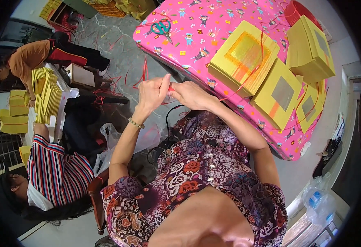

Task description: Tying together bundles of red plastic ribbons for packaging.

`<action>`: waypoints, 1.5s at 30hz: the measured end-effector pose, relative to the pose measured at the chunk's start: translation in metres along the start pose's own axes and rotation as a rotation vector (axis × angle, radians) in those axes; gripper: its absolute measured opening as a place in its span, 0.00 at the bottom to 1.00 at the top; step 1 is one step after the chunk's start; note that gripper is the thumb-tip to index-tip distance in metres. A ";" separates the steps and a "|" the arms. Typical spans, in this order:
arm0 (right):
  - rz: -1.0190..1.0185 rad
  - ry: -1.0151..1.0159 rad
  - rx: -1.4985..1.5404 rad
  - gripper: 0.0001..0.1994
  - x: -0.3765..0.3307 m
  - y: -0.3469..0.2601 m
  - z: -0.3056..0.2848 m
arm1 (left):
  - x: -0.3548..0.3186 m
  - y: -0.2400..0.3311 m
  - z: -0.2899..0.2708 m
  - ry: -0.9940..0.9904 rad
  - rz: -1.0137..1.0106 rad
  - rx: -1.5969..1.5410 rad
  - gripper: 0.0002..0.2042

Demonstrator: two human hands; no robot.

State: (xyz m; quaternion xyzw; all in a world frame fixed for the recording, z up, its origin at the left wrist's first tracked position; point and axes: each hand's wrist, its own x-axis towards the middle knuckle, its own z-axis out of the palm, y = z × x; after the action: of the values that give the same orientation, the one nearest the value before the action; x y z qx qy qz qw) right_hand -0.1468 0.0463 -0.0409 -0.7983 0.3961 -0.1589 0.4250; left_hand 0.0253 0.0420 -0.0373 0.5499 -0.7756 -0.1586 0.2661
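Closest to the camera, a flowery purple dress (197, 177), filling the picture at 6 o'clock. Above it, two bare arms reaching up to the middle. On the left wrist, one bead bracelet (136, 123).

Left hand (152, 94) and right hand (190, 95) close together, fingertips meeting, both pinching one thin red string (171, 89) between them. From the hands, the red string running off toward 2 o'clock, over the yellow paper.

At 1 o'clock, one table with a pink cartoon cloth (197, 37). On the cloth, four stacks of yellow paper: one big stack with a gold square (243, 57) near the hands, one with a silver square (280, 94) just beside it at 3 o'clock, one smaller with a silver square (309, 105) further right, one tall plain stack (310, 49) at 2 o'clock. One pair of green scissors (161, 29) at 12 o'clock on the cloth, well apart from the hands.

At 9 o'clock, two other people. One in a striped shirt (57, 173) holding a pile of yellow paper (46, 94). One in an orange shirt (30, 57) further up at 10 o'clock. Bits of red string lying about on the grey floor (110, 41).
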 end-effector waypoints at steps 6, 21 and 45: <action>-0.060 0.133 -0.013 0.14 0.026 0.053 0.043 | 0.011 -0.029 -0.006 0.236 0.099 0.150 0.19; -0.065 0.101 -0.261 0.12 0.048 0.103 0.085 | -0.001 -0.046 0.010 0.127 0.285 0.285 0.18; -0.326 0.640 -0.083 0.31 0.023 0.004 0.017 | 0.032 -0.047 -0.060 0.255 0.035 0.402 0.20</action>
State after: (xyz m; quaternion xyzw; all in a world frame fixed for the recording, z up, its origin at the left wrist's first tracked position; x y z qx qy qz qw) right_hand -0.1241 0.0363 -0.0565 -0.7774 0.3827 -0.4504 0.2155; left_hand 0.0883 -0.0018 -0.0068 0.5940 -0.7611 0.0743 0.2497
